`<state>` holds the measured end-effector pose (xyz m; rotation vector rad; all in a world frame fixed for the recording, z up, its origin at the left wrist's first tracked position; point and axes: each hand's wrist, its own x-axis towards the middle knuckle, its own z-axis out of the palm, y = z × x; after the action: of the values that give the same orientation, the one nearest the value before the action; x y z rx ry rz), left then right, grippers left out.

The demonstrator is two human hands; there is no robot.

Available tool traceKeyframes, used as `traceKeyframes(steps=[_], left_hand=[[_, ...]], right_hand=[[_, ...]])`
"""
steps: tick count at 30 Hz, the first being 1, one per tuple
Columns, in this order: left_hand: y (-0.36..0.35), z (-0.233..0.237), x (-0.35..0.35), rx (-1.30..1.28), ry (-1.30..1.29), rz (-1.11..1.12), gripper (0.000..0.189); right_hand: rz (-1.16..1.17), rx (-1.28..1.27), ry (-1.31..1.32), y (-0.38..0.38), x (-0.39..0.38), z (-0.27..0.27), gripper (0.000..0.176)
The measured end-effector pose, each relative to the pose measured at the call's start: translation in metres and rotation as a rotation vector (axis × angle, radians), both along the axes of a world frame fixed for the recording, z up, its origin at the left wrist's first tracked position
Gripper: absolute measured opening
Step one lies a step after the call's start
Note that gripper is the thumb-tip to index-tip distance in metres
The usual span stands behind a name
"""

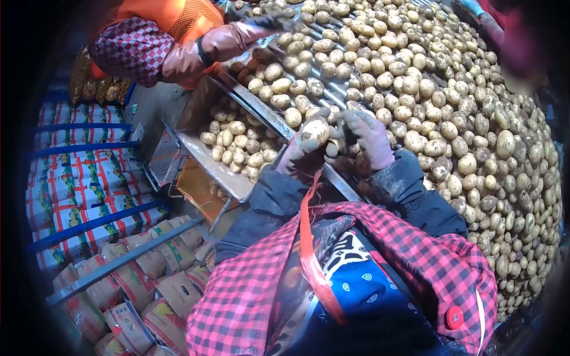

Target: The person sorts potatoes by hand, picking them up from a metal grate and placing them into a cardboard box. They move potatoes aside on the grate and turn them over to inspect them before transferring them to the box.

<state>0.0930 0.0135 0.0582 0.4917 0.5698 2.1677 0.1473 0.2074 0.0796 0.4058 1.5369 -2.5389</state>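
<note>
My left hand (295, 153), in a dirty pale glove, grips a potato (316, 132) just above the metal edge (341, 183) of the sorting table. Beside it, my right hand (371, 137), gloved too, has its fingers curled downward close to a couple of small potatoes (331, 148). What its fingers hold, if anything, I cannot tell. Loose potatoes (297, 102) lie on the metal bars (335, 89) just beyond both hands. Below and left of my left hand stands an open cardboard box (205, 155) partly filled with potatoes.
A large heap of potatoes (475, 136) spreads over the right side. Another person in an orange vest (184, 21) reaches over the table at upper left; a further person's sleeve (491, 29) shows at upper right. Stacked printed cartons (89, 178) and brown boxes (133, 279) fill the left.
</note>
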Motion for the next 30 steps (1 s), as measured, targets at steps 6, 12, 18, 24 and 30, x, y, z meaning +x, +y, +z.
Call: traceKeyframes(steps=[6,12,18,24,30], left_hand=[[0.005,0.02,0.035,-0.236,-0.025,0.238,0.065],[0.01,0.034,0.021,-0.255,0.045,0.111,0.079],[0.016,0.055,0.022,-0.446,0.398,0.194,0.091],[0.034,0.053,0.035,-0.776,0.978,0.358,0.114],[0.036,0.038,0.037,-1.023,0.908,0.382,0.118]], right_hand=[[0.078,-0.043,0.031,-0.01,-0.005,0.004,0.088],[0.27,-0.014,0.351,-0.026,-0.001,-0.014,0.063],[0.271,-0.308,0.019,-0.017,0.008,0.035,0.049],[0.197,-0.024,0.284,-0.009,0.005,0.01,0.035],[0.183,-0.486,0.092,-0.012,0.007,0.005,0.047]])
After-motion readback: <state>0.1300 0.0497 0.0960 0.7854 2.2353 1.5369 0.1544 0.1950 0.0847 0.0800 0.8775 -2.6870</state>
